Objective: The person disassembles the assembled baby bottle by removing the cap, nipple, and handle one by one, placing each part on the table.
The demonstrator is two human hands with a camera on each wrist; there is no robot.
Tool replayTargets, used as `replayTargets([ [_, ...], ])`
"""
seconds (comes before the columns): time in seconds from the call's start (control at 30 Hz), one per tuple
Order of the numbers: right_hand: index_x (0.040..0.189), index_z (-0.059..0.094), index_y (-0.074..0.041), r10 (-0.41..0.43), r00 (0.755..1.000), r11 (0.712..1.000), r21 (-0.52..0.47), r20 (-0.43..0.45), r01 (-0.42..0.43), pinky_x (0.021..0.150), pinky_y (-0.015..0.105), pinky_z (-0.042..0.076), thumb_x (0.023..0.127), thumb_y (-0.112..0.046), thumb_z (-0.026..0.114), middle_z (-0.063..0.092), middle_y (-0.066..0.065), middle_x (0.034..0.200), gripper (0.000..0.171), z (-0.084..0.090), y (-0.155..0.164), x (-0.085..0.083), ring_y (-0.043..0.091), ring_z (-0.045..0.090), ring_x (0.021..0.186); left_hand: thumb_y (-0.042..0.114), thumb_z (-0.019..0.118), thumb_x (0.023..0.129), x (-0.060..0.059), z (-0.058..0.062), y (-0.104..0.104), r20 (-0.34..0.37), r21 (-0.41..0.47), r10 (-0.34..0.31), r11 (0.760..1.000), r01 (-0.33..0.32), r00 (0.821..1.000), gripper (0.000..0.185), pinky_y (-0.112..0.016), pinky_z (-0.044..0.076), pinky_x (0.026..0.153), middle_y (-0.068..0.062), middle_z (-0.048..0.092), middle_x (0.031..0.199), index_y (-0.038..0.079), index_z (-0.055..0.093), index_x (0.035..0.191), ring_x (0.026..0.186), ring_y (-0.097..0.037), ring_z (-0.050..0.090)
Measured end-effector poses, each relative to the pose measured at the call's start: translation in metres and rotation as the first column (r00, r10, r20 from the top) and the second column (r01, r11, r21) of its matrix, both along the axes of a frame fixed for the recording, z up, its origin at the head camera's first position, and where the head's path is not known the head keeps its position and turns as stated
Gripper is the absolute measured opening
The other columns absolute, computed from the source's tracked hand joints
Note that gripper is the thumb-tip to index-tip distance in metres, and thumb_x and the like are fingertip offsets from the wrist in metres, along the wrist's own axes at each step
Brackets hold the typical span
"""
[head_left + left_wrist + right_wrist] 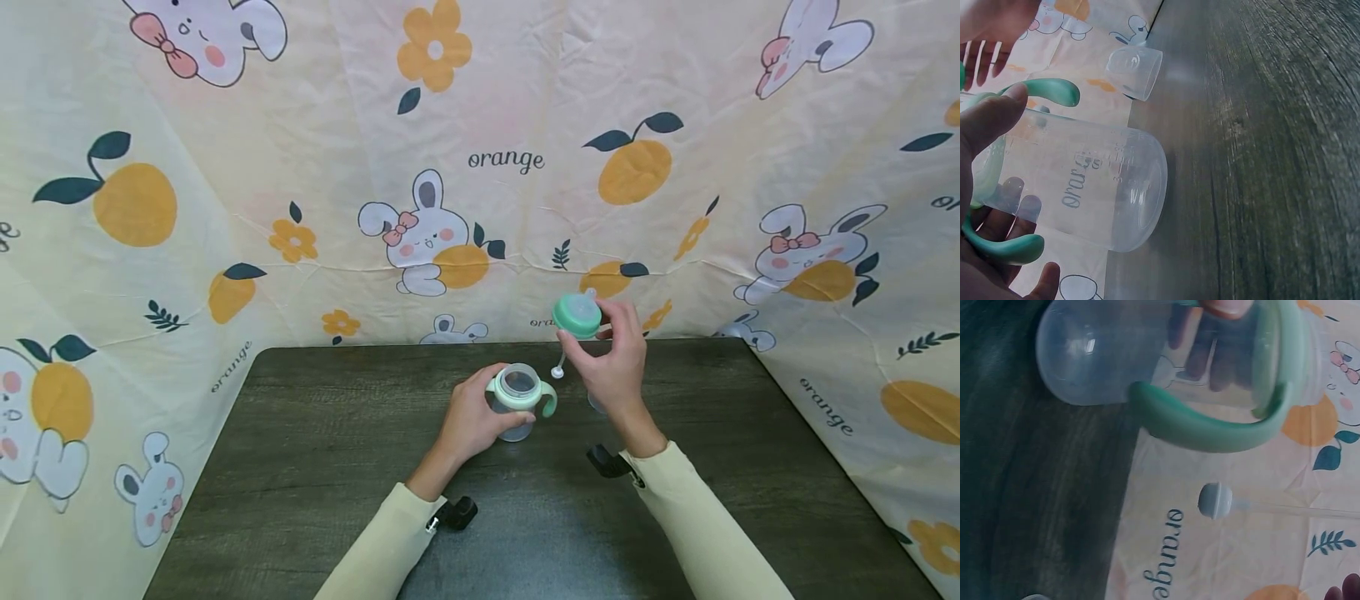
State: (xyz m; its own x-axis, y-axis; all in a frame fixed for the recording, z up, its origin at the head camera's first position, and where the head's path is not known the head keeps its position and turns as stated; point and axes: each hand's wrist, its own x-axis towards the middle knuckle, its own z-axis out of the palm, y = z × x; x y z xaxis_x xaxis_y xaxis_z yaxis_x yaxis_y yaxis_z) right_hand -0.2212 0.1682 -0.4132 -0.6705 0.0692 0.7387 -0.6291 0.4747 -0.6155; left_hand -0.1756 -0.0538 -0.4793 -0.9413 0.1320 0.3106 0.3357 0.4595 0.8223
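Head view: a dark wood-grain worktop (315, 467) is seen against a cream cloth backdrop (225, 250) printed with rabbits and oranges, and both sleeved arms are extended over it. A clear cup (516, 406) with a mint-green collar and two curved handles is kept upright on the worktop, near its middle, by the left hand (471, 419), whose fingers (1019, 209) are curled round the clear wall, with the thumb laid against the upper handle in the left wrist view. The mouth of the cup is left open. A green lid (577, 314) is held just above and to the right of the cup by the right hand (615, 358), pinched at its rim between thumb and fingertips, and a thin straw with a small weighted ball (1215, 500) at its end is seen hanging below it, beside the near handle and outside the cup. A clear cap (1134, 73) is left lying apart on the worktop near the backdrop. For the fitting to be done well, it is judged that the cup should be kept steady and level, the ball should be guided into the open mouth before the lid is lowered, and the lid should be set square on the collar so that the thread is not crossed when it is turned.
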Motion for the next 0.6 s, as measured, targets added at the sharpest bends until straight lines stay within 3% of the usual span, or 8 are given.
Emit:
replayTargets([
  [0.4, 0.134, 0.069, 0.003, -0.022, 0.999, 1.0, 0.011, 0.024, 0.022, 0.082, 0.027, 0.045, 0.086, -0.015, 0.092, 0.062, 0.023, 0.122, 0.057, -0.018, 0.007, 0.001, 0.024, 0.057, 0.103, 0.028, 0.106, 0.076, 0.001, 0.0, -0.001, 0.002, -0.002, -0.002, 1.0, 0.002, 1.0, 0.081, -0.051, 0.056, 0.103, -0.008, 0.074, 0.136, 0.007, 0.068, 0.145, 0.123, -0.027, 0.07],
  [0.6, 0.134, 0.07, 0.003, -0.042, 0.998, 0.999, 0.027, 0.036, 0.041, 0.081, 0.026, 0.043, 0.085, -0.016, 0.093, 0.062, 0.024, 0.119, 0.057, -0.026, 0.01, 0.0, 0.031, 0.058, 0.098, 0.028, 0.106, 0.075, 0.001, 0.001, -0.001, 0.006, -0.002, 0.001, 1.0, -0.001, 1.0, 0.082, -0.051, 0.055, 0.103, -0.008, 0.074, 0.136, 0.007, 0.068, 0.145, 0.123, -0.027, 0.07],
])
